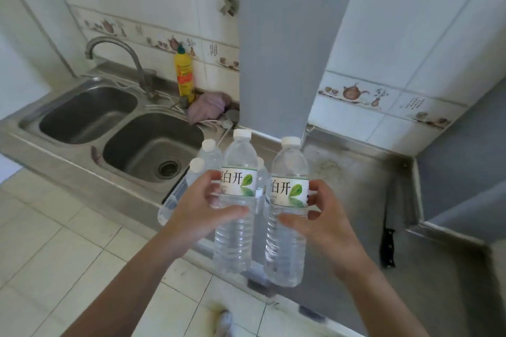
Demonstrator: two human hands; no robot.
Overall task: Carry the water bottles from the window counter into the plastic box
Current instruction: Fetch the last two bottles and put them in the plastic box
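Observation:
My left hand point(201, 210) grips a clear water bottle point(235, 241) with a white cap and a white label with a green leaf, held upright. Behind that hand more bottles point(210, 153) show, with white caps and clear bodies; I cannot tell exactly how they are held. My right hand point(317, 221) grips a second labelled bottle point(286, 252), also upright. Both bottles hang in front of the steel counter point(356, 172). No plastic box is in view.
A double steel sink point(90, 115) with a curved tap point(131, 57) lies to the left. A yellow detergent bottle point(184, 74) and a pink cloth point(209, 107) stand behind it. A black-handled knife point(388, 238) lies on the counter at right. A grey pillar point(279, 49) rises behind.

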